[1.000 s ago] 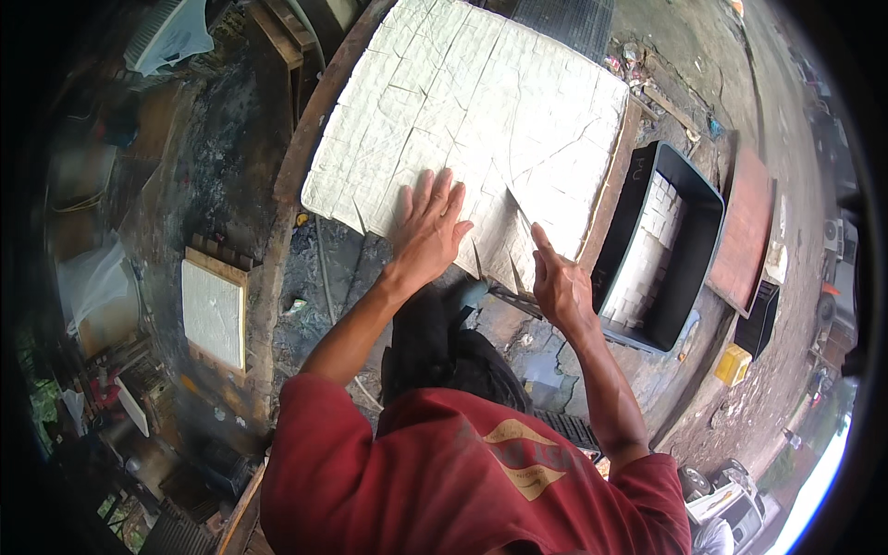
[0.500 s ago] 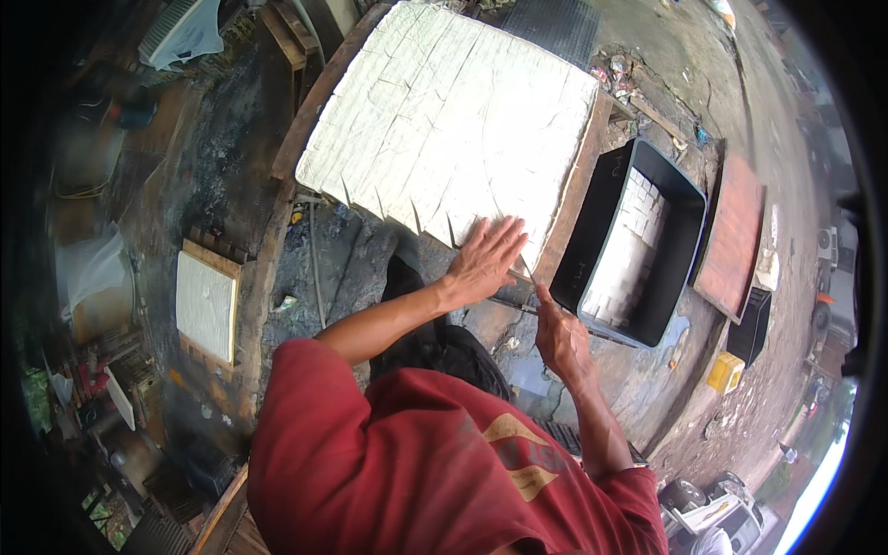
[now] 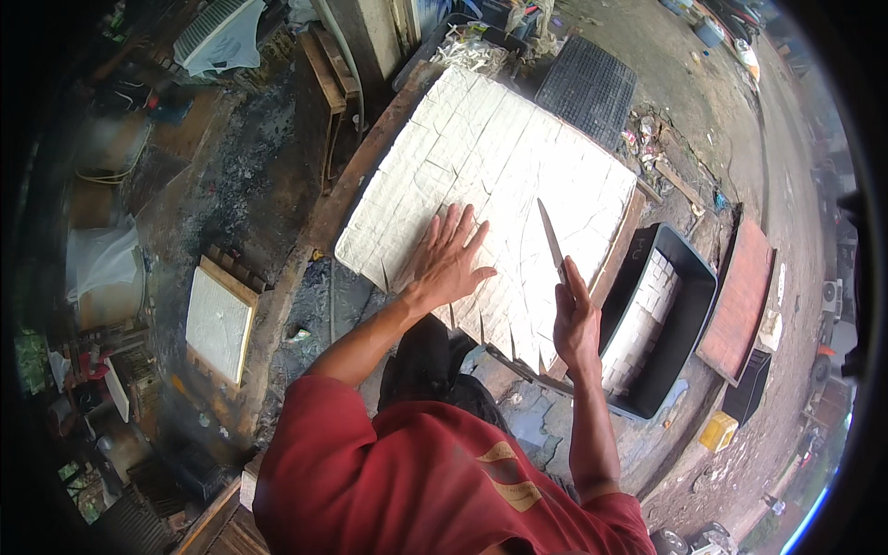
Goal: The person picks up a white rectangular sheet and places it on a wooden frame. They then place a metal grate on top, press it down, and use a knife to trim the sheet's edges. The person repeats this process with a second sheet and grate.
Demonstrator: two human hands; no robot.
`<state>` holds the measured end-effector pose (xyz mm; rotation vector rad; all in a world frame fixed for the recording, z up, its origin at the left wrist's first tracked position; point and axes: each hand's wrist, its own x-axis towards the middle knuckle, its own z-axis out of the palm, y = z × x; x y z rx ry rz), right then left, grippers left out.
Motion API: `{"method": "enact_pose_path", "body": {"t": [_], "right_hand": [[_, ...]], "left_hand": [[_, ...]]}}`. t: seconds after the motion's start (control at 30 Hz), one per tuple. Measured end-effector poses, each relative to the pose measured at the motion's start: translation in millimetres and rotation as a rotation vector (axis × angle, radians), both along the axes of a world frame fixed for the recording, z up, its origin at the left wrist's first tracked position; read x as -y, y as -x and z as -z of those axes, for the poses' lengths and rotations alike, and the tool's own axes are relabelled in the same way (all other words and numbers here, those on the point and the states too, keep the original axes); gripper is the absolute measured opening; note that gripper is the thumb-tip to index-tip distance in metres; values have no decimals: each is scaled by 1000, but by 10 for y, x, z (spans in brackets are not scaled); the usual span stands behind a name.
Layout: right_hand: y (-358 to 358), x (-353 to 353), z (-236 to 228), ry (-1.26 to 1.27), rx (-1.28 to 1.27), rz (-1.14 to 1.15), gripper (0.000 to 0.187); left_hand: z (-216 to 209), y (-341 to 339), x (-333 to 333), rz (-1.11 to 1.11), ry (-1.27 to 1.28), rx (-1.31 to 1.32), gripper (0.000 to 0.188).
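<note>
A large white slab [image 3: 518, 157], scored with long lines into strips and blocks, lies on a wooden table. Short slits open along its near edge. My left hand [image 3: 446, 262] rests flat on the slab's near left part, fingers spread. My right hand [image 3: 577, 319] grips a knife [image 3: 549, 231] over the slab's right part, its narrow blade pointing away from me. Whether the blade touches the slab I cannot tell. To the right of the table, a black tub [image 3: 680, 324] holds several rows of white blocks [image 3: 643, 319].
A reddish board [image 3: 737, 296] leans beyond the tub, with a yellow container [image 3: 719, 431] nearer me. On the left a smaller white slab [image 3: 218, 324] sits in a wooden frame. Behind the table are a black grid mat [image 3: 587, 90] and a heap of white scraps [image 3: 470, 55].
My left hand has shifted left along the slab. My right hand has lifted the knife from the near right corner and moved it farther over the slab. The view has shifted too.
</note>
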<state>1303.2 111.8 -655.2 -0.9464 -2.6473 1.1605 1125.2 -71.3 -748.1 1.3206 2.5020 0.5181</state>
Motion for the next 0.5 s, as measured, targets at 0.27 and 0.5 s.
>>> {"method": "enact_pose_path", "body": {"t": [0.27,0.5], "right_hand": [[2821,-217,815,-79,-102,-172,47],[4066,-360,1014,-250,52,-283,45]], "left_hand": [[201,1212,240,-131,15,-73,82],[127,1335,240,-125,94,-17,89]]}}
